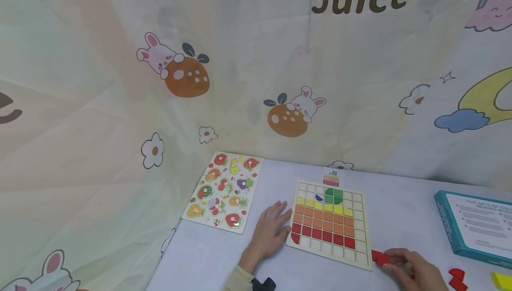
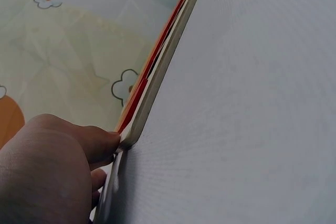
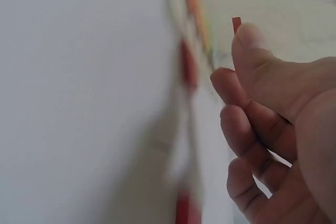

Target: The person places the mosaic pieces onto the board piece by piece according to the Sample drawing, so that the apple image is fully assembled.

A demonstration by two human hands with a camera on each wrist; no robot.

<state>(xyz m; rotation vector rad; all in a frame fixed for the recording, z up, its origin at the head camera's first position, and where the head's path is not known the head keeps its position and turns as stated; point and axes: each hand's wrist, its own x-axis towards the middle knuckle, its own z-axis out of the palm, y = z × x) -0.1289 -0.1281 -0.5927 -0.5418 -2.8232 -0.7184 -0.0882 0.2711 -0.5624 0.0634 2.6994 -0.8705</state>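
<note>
A white grid board (image 1: 362, 242) lies on the table, its squares partly filled with red, orange, yellow, green and blue tiles. The bottom left square holds a rounded red tile (image 1: 295, 238). My left hand (image 1: 269, 231) rests at the board's left edge, fingers extended; in the left wrist view its thumb (image 2: 100, 142) touches the corner. Near the lower right corner, my right hand (image 1: 414, 268) pinches a small red tile (image 1: 382, 259) between thumb and fingers. The tile's edge (image 3: 236, 23) shows past the thumb. Another red tile (image 3: 188, 66) lies beside the board.
A fruit puzzle board (image 1: 224, 189) lies at the left, and a small picture card (image 1: 332, 177) behind the grid. At right are a teal box (image 1: 480, 233), loose red tiles (image 1: 458, 280) and a yellow piece (image 1: 503, 281). A printed curtain (image 1: 240, 60) hangs behind the table.
</note>
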